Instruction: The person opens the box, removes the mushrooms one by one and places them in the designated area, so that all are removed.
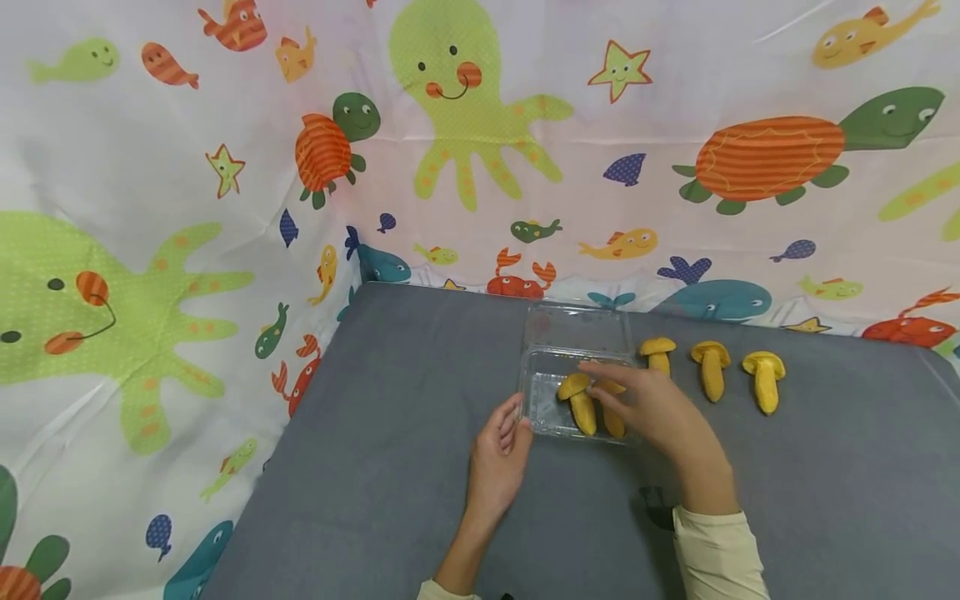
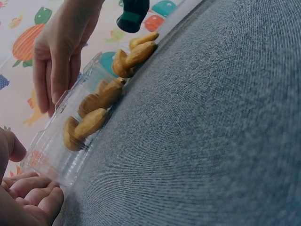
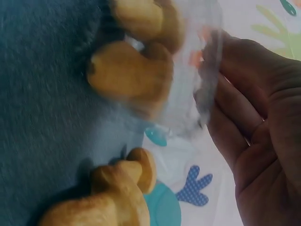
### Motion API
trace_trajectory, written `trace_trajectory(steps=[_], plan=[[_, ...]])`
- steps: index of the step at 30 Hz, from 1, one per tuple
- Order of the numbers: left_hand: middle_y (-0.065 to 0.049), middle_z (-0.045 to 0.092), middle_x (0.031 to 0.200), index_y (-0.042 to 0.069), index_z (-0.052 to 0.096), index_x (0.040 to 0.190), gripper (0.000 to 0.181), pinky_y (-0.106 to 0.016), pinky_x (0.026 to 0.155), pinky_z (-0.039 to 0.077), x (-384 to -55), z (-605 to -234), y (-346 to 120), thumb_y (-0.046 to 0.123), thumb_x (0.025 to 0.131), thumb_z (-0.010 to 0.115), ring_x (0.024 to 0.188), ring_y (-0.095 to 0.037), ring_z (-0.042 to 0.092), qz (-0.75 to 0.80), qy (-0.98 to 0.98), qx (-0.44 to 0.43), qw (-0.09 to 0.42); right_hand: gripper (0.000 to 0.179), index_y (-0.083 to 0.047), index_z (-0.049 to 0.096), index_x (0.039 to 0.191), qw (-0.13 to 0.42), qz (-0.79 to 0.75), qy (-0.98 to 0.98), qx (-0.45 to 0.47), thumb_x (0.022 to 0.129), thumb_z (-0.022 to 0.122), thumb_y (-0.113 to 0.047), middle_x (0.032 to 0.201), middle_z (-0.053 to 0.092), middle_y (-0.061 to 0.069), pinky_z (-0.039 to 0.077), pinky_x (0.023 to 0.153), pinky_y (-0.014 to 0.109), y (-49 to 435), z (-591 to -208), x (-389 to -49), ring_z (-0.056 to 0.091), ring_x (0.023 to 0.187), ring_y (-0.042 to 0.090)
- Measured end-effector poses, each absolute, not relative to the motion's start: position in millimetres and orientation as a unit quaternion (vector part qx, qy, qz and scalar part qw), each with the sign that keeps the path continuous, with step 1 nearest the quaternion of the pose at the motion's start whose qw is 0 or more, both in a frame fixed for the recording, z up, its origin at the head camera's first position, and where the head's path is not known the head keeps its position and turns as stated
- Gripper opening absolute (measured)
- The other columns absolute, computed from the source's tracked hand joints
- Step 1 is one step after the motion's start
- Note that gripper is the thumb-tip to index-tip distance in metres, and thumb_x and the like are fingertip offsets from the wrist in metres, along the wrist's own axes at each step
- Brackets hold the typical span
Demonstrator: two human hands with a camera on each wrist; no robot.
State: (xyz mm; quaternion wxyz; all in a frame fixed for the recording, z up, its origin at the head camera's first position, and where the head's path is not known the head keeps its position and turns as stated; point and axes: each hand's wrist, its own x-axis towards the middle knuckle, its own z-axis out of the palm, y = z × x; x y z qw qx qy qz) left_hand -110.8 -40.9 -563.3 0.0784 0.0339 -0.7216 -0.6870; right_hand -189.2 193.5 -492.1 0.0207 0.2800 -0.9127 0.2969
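A clear plastic container (image 1: pixel 542 408) with its hinged lid (image 1: pixel 577 327) folded back lies on the grey cloth. My left hand (image 1: pixel 498 458) grips its left side near the front corner, thumb on one side and curled fingers (image 2: pixel 35 190) on the other. Inside are two yellow mushrooms: one nearer the middle (image 1: pixel 582 408), another (image 1: pixel 613 421) partly hidden under my right hand (image 1: pixel 663 412). That hand hovers over the container's right half with fingers extended and apart from the thumb, nothing between them. In the right wrist view its fingers (image 3: pixel 235 108) appear beyond the clear wall.
Three more yellow mushrooms stand in a row right of the container: a near one (image 1: pixel 657 354), a middle one (image 1: pixel 711 369) and a far-right one (image 1: pixel 765 381). A sea-animal curtain (image 1: pixel 480 233) borders the grey cloth (image 1: pixel 375 467) behind and at left.
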Motion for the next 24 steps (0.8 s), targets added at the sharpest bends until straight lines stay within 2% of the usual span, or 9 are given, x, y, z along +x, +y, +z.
trace_trajectory(steps=[4,9,13,18,20,24], plan=[[-0.017,0.063,0.145,0.007,0.061,0.147,0.042,-0.039,0.107,0.052,-112,-563,-41,0.015,0.106,0.064,0.137,-0.027,0.059,-0.686,-0.722,0.031,0.084,0.043,-0.008,0.071,0.138,0.015,0.285,-0.912,0.293,0.096,0.078,-0.005,0.125,0.076,0.013,0.046,0.06,0.027,186,-495,-193,0.051,0.059,0.005],[-0.016,0.063,0.145,0.008,0.062,0.147,0.042,-0.039,0.107,0.052,-112,-562,-41,0.014,0.106,0.064,0.137,-0.026,0.059,-0.686,-0.723,0.033,0.079,0.043,-0.009,0.071,0.138,-0.003,0.261,-0.922,0.285,0.096,0.077,-0.004,0.123,0.077,0.012,0.048,0.061,0.028,180,-498,-195,0.049,0.058,0.004],[-0.015,0.063,0.146,0.01,0.062,0.147,0.042,-0.039,0.107,0.052,-113,-562,-40,0.014,0.106,0.064,0.137,-0.026,0.059,-0.683,-0.725,0.036,0.075,0.043,-0.01,0.071,0.138,-0.008,0.246,-0.929,0.278,0.097,0.077,-0.005,0.121,0.077,0.012,0.053,0.063,0.032,179,-502,-197,0.052,0.06,0.006],[-0.016,0.063,0.145,0.009,0.062,0.147,0.042,-0.039,0.107,0.052,-113,-561,-40,0.015,0.106,0.064,0.137,-0.026,0.059,-0.682,-0.726,0.034,0.075,0.042,-0.01,0.071,0.137,0.003,0.231,-0.93,0.285,0.096,0.077,-0.004,0.126,0.076,0.012,0.062,0.073,0.045,177,-507,-200,0.063,0.07,0.01],[-0.016,0.063,0.145,0.008,0.061,0.147,0.042,-0.039,0.107,0.052,-113,-561,-40,0.014,0.106,0.063,0.137,-0.026,0.059,-0.681,-0.727,0.034,0.075,0.042,-0.011,0.071,0.138,0.005,0.229,-0.93,0.287,0.097,0.076,-0.004,0.129,0.075,0.011,0.063,0.079,0.049,176,-508,-200,0.068,0.077,0.013],[-0.016,0.063,0.145,0.008,0.061,0.148,0.042,-0.038,0.107,0.052,-112,-561,-41,0.013,0.106,0.063,0.137,-0.025,0.059,-0.68,-0.729,0.037,0.07,0.041,-0.013,0.071,0.138,0.001,0.226,-0.932,0.283,0.098,0.076,-0.006,0.13,0.075,0.011,0.063,0.082,0.051,173,-511,-200,0.07,0.079,0.015]])
